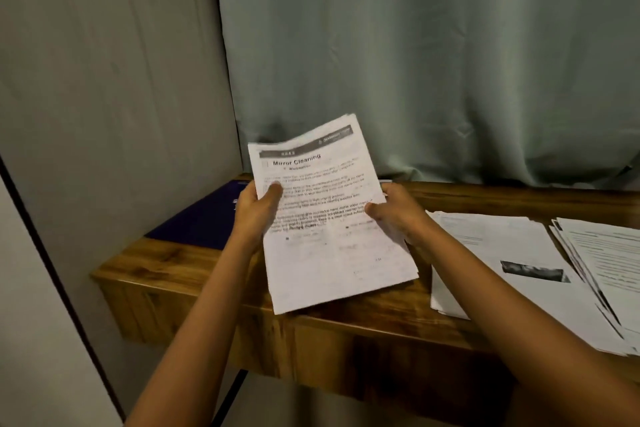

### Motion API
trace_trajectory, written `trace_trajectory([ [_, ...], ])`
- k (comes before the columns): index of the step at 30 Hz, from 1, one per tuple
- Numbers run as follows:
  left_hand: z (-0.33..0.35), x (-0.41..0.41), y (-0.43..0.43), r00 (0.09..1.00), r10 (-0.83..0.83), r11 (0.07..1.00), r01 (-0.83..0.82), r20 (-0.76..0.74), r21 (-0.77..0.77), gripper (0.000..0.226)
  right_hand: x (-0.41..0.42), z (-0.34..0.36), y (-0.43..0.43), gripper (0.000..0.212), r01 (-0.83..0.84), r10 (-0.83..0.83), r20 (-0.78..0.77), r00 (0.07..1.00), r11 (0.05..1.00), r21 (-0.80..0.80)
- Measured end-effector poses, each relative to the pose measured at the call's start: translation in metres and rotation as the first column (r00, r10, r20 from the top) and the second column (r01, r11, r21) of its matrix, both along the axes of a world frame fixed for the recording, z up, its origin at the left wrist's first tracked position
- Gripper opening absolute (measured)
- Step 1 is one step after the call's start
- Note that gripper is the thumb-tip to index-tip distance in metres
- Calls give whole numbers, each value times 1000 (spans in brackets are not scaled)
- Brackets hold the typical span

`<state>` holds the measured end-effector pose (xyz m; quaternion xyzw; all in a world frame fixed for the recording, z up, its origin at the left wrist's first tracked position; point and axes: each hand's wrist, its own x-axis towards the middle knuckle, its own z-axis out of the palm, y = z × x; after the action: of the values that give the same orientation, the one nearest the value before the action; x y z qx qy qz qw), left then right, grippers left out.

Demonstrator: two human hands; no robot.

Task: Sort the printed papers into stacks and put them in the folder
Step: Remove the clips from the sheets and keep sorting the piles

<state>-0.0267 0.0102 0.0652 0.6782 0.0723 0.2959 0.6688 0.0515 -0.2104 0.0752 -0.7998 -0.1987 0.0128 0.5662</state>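
Note:
A stack of printed papers, its top sheet headed "Mirror Cleaning", is held up above the wooden desk. My left hand grips the stack's left edge with the thumb on the top sheet. My right hand grips the right edge the same way. A dark blue folder lies flat on the desk behind my left hand, partly hidden by it. Two more paper stacks lie on the desk to the right: one near my right forearm, another at the frame's edge.
A grey-green curtain hangs behind the desk. A grey wall panel closes the left side. The desk's front edge runs below the held stack, with floor beneath it.

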Motion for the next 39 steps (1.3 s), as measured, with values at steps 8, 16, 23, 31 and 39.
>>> trace_trajectory([
  [8, -44, 6, -3, 973, -13, 990, -20, -232, -142, 23, 13, -20, -10, 20, -70, -7, -268, 963, 958, -279],
  [16, -67, 6, -18, 962, 90, 982, -43, -256, 184, 23, 37, -43, 3, 25, 161, -133, -219, 967, 980, 114],
  [23, -57, 29, -21, 920, 375, 697, -199, -114, 689, 58, 49, -80, 2, 16, 204, -195, -70, 978, 965, 167],
  [31, -60, 74, -43, 977, 94, 781, 47, -191, 622, 31, 63, -92, 0, 16, 171, -157, -78, 984, 961, 219],
  [39, -71, 81, -38, 988, 71, 849, 14, -139, 529, 9, 72, -94, 6, 23, 113, -117, -8, 993, 938, 327],
])
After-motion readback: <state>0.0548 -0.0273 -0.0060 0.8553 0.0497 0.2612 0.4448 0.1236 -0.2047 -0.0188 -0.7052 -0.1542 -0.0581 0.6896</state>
